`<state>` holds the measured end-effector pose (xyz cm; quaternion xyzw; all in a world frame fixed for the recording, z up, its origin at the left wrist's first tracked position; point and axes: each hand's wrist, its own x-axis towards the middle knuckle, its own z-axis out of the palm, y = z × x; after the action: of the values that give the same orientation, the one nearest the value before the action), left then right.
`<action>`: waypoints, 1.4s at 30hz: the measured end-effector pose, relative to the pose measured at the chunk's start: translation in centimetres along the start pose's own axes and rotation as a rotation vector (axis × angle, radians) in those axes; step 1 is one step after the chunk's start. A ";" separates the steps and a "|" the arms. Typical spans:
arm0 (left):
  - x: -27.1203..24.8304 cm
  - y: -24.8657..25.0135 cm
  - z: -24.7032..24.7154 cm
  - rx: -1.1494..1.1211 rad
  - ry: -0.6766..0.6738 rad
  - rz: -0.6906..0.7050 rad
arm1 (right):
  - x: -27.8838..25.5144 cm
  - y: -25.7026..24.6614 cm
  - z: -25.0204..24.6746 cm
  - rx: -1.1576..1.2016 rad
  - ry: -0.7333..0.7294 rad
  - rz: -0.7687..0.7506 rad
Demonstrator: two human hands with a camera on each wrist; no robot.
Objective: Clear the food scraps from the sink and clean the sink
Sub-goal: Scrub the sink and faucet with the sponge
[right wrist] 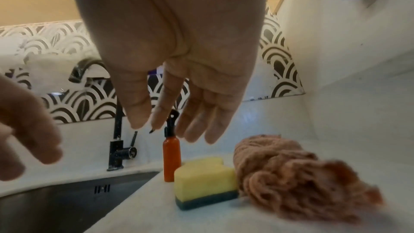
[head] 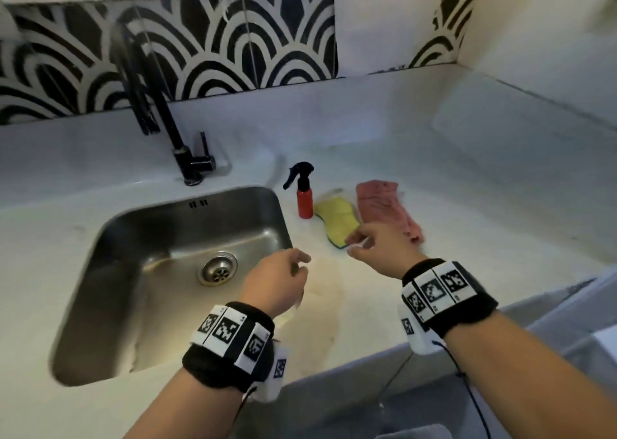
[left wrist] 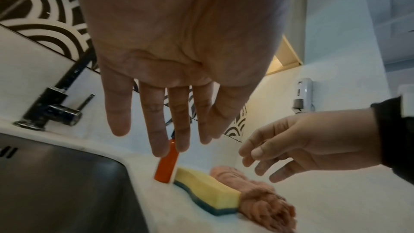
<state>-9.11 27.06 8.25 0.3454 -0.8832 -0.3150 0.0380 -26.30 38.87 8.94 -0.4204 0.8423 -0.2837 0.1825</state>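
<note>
A steel sink (head: 110,271) with a round drain (head: 218,268) is set in the white counter; I see no scraps in it. Right of it stand a red spray bottle (head: 304,201) (left wrist: 167,167) (right wrist: 172,159), a yellow sponge with a dark underside (head: 335,220) (left wrist: 208,189) (right wrist: 203,180) and a pink cloth (head: 387,206) (left wrist: 262,199) (right wrist: 291,178). My left hand (head: 283,278) (left wrist: 170,121) hovers over the sink's right rim, fingers straight, holding nothing. My right hand (head: 374,245) (right wrist: 179,112) (left wrist: 291,148) hangs just above the sponge's near end, fingers relaxed and empty.
A black tap (head: 167,128) (right wrist: 118,148) rises behind the sink against a black-and-white patterned backsplash (head: 213,48). A white wall (head: 541,38) closes the counter on the right. A soap dispenser (left wrist: 302,95) hangs on that wall. A yellowish stain (head: 320,305) marks the counter beside the sink.
</note>
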 end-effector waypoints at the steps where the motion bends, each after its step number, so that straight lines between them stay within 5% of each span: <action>1: 0.3 -1.0 -0.9 -0.016 -0.002 -0.008 | 1.5 -0.4 0.6 -0.022 0.019 0.017; 10: 5.1 -10.5 -7.7 -0.059 0.061 -0.104 | 10.5 -3.0 4.8 -0.314 -0.019 0.262; 21: 8.8 -15.7 -10.2 -0.115 0.040 -0.050 | 12.6 -3.6 6.7 -0.160 0.238 0.526; 30: 9.6 -13.4 -12.0 -0.401 0.111 0.079 | 10.3 -8.9 1.4 0.043 0.458 0.254; 37: 9.6 -10.9 -13.8 -0.611 0.185 0.160 | 10.9 -16.3 2.3 0.183 0.352 -0.087; 42: 9.6 -10.0 -14.0 -0.917 0.010 0.093 | 11.7 -19.5 6.5 0.251 0.181 -0.233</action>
<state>-6.52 7.94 12.19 0.2543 -0.6671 -0.6695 0.2052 -17.70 17.82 15.42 -0.4620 0.7588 -0.4423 0.1231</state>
